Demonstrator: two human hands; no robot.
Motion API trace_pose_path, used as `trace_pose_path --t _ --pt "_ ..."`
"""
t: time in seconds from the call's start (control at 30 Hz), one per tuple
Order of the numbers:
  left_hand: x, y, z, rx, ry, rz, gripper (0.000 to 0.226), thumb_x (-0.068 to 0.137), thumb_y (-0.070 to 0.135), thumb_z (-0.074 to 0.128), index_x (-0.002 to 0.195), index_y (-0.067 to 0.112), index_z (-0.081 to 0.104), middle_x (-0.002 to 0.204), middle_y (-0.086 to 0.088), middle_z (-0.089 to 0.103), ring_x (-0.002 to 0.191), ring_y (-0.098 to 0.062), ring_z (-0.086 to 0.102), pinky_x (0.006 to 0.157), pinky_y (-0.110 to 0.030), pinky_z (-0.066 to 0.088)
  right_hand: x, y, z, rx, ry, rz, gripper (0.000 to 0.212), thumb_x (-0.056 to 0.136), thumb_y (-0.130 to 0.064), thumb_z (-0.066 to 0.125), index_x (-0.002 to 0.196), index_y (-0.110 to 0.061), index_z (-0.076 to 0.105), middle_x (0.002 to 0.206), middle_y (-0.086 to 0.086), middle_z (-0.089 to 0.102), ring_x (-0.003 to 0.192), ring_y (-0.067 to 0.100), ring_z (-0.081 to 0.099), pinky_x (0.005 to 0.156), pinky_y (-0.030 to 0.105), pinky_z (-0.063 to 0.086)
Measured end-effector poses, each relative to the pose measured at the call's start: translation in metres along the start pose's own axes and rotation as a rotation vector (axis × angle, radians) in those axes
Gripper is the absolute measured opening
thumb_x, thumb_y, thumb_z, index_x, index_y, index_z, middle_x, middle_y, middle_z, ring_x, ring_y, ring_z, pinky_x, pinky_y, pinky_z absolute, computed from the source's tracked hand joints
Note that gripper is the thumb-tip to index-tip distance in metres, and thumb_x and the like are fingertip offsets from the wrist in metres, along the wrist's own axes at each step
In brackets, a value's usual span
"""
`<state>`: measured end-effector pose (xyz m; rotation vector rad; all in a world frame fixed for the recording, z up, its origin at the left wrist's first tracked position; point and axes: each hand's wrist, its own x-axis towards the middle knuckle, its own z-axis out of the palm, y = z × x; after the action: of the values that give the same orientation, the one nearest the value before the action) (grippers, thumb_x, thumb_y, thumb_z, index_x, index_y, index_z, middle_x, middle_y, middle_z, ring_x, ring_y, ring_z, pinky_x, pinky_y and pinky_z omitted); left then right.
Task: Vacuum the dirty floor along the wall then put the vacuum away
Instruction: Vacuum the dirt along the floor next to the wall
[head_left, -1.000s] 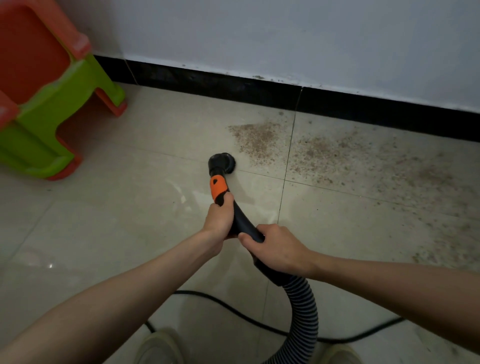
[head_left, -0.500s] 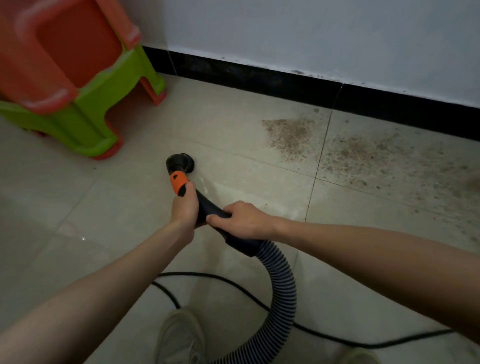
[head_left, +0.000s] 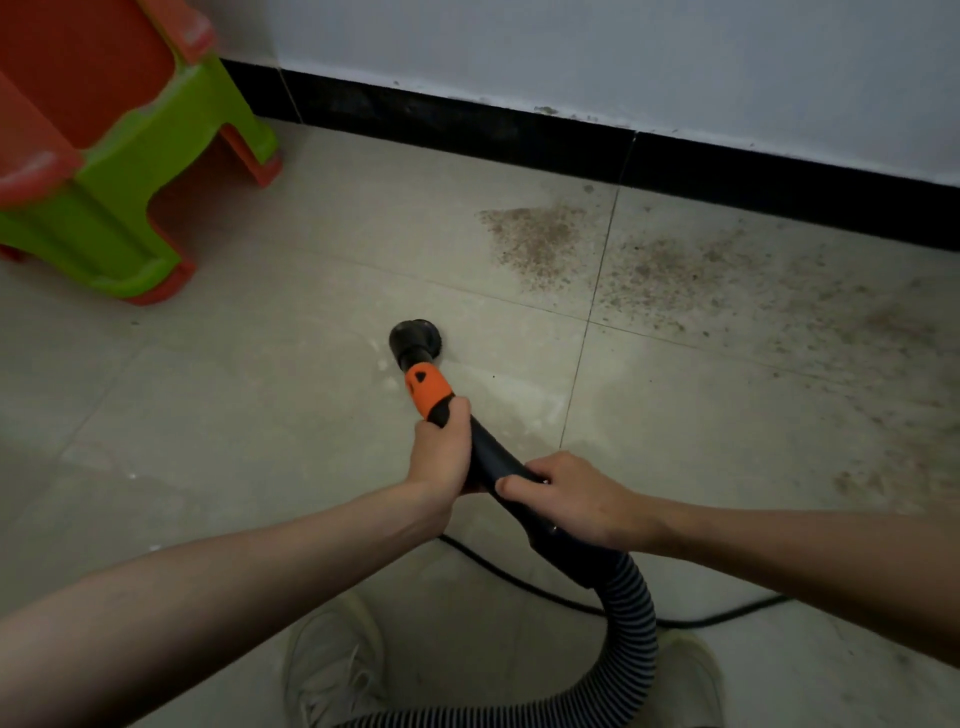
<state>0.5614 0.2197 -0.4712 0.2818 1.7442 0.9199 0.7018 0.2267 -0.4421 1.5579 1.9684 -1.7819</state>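
Black wand (head_left: 498, 462) gripped by both hands; left (head_left: 441, 457) ahead, right (head_left: 571, 499) behind.

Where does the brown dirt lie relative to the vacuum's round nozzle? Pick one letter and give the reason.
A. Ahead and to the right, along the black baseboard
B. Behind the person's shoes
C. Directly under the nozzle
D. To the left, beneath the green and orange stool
A: the dirt patch spreads along the baseboard up and right of the nozzle, which sits on clean tile.

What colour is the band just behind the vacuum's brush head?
Orange band, seen in the head view.
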Motion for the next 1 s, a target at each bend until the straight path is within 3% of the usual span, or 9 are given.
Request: trace_pose_path --t 0.2,0.4,0.53,0.7,0.83,0.93,1.0 --pt "-0.006 0.004 0.029 0.078 -0.173 -0.024 0.039 0.096 0.035 0.042 0.121 0.005 0.042 0.086 -0.007 0.052 0.075 -0.021 0.057 0.053 -0.031 0.050 -0.021 0.018 -0.005 0.044 0.143 0.074 0.035 0.091 -0.045 0.054 0.078 -0.013 0.061 0.066 -0.002 0.061 0.061 0.014 0.060 0.061 0.025 0.047" --pt "0.009 0.019 0.045 0.126 -0.252 -0.019 0.032 0.097 0.036 0.040 0.114 0.009 0.043 0.086 -0.007 0.052 0.072 -0.018 0.057 0.046 -0.026 0.048 -0.013 0.018 -0.012 0.009 0.273 0.099 0.037 0.092 -0.046 0.054 0.069 -0.017 0.055 0.064 -0.002 0.063 0.060 0.014 0.061 0.059 0.026 0.047" --pt "0.032 0.034 0.055 0.168 -0.186 0.047 0.045 0.099 0.042 0.037 0.124 0.005 0.041 0.099 -0.010 0.054 0.082 -0.022 0.057 0.057 -0.029 0.048 0.012 0.006 -0.023 0.009 0.317 0.091 0.038 0.090 -0.046 0.053 0.068 -0.015 0.053 0.066 0.000 0.062 0.061 0.017 0.059 0.058 0.027 0.045" --pt "0.074 0.062 0.056 0.246 -0.082 0.128 0.058 0.099 0.048 0.032 0.133 0.001 0.039 0.119 -0.017 0.057 0.104 -0.031 0.059 0.084 -0.037 0.050 0.057 -0.016 -0.035 0.057 0.318 0.070 0.037 0.090 -0.044 0.055 0.066 -0.015 0.056 0.064 -0.001 0.060 0.063 0.017 0.059 0.059 0.028 0.044" --pt "0.103 0.093 0.055 0.187 -0.061 0.172 0.046 0.100 0.042 0.034 0.118 0.002 0.047 0.085 -0.006 0.053 0.076 -0.021 0.054 0.061 -0.029 0.045 0.092 -0.036 -0.046 0.112 0.316 0.040 0.036 0.089 -0.043 0.056 0.064 -0.017 0.056 0.065 -0.001 0.060 0.063 0.017 0.059 0.055 0.025 0.043" --pt "0.124 0.108 0.054 0.208 -0.027 0.219 0.037 0.100 0.040 0.033 0.091 0.009 0.050 0.079 -0.005 0.051 0.067 -0.017 0.051 0.062 -0.029 0.042 0.117 -0.048 -0.052 0.118 0.316 0.028 0.034 0.088 -0.044 0.057 0.065 -0.019 0.056 0.070 0.001 0.063 0.072 0.022 0.065 0.065 0.031 0.051" --pt "0.139 0.116 0.052 0.233 -0.014 0.236 0.038 0.100 0.041 0.033 0.095 0.008 0.051 0.079 -0.005 0.052 0.068 -0.018 0.052 0.063 -0.030 0.043 0.133 -0.053 -0.052 0.116 0.333 0.020 0.031 0.087 -0.046 0.057 0.069 -0.020 0.056 0.075 0.003 0.065 0.077 0.025 0.067 0.071 0.035 0.055"
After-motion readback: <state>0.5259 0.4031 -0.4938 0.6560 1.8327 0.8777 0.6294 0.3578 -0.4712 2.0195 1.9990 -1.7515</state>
